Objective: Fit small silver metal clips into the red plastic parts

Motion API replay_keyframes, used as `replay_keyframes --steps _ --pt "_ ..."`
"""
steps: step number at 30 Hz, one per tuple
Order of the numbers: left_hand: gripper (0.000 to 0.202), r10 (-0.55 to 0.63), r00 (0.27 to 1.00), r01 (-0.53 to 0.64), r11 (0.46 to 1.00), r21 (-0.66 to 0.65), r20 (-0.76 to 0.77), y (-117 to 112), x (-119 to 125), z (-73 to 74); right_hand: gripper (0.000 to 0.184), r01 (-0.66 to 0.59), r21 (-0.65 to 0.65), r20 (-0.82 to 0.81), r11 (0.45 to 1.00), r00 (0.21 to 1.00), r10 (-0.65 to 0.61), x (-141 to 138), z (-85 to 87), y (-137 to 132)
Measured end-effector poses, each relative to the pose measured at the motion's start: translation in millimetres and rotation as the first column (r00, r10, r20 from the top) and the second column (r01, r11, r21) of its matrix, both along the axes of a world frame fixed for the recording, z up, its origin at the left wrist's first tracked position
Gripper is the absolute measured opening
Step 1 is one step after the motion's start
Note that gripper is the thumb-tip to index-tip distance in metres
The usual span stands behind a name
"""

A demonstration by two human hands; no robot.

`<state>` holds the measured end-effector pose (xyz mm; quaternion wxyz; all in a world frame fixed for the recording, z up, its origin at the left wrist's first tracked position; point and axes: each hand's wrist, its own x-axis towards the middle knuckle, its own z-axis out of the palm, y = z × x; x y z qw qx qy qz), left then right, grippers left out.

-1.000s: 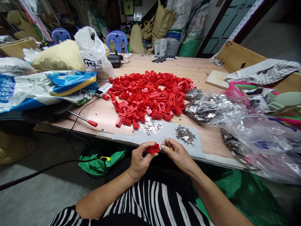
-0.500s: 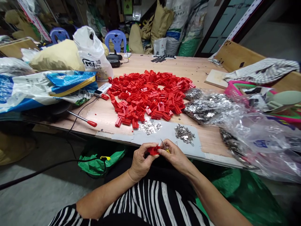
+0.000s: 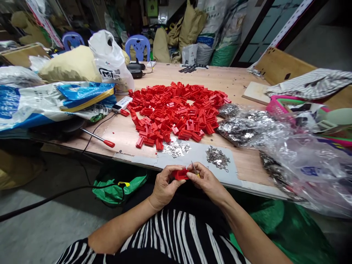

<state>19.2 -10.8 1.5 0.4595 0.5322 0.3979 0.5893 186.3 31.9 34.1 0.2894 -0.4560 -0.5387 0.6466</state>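
Note:
Between the thumb and fingers of my left hand [image 3: 165, 185] is a small red plastic case [image 3: 180, 175], its open compartments facing up. My right hand [image 3: 205, 179] is closed around a pointed metal tool [image 3: 194, 168] with a yellow handle, tip upward. Its thumb and fingertips also touch the right end of the case; any small piece pinched there is hidden. Just beyond the hands, a pile of flat silvery metal pieces [image 3: 176, 149] and a darker pile of small metal clips [image 3: 217, 157] lie on a grey sheet [image 3: 196, 148].
A large heap of red plastic cases [image 3: 176, 110] covers the table's middle. Clear bags of metal parts [image 3: 244, 128] and a pink basket [image 3: 276, 106] stand right. At left are plastic sacks [image 3: 35, 102] and a red-tipped metal rod [image 3: 99, 138]. A green bag [image 3: 121, 189] hangs below the edge.
The case has tilted slightly in my left hand, and my right fingers have shifted a little on its end. The whole view has moved slightly.

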Motion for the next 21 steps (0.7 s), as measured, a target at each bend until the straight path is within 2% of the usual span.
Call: replay_keyframes --steps 4,11,21 --pt "0.029 -0.030 0.999 0.030 0.999 -0.011 0.046 -0.4 1.5 3.1 0.036 -0.039 -0.068 -0.043 0.997 0.998 0.036 -0.9 4.0 -1.6" --pt "0.029 -0.053 0.997 0.055 0.998 -0.028 0.063 -2.2 0.7 4.1 0.043 -0.039 -0.160 -0.084 0.986 0.996 0.026 -1.9 12.8 -5.4" --pt "0.028 -0.098 0.972 0.100 0.995 0.002 0.212 1.1 -3.9 11.8 0.039 -0.109 -0.319 -0.277 0.941 0.961 0.017 -1.4 6.3 -5.6"
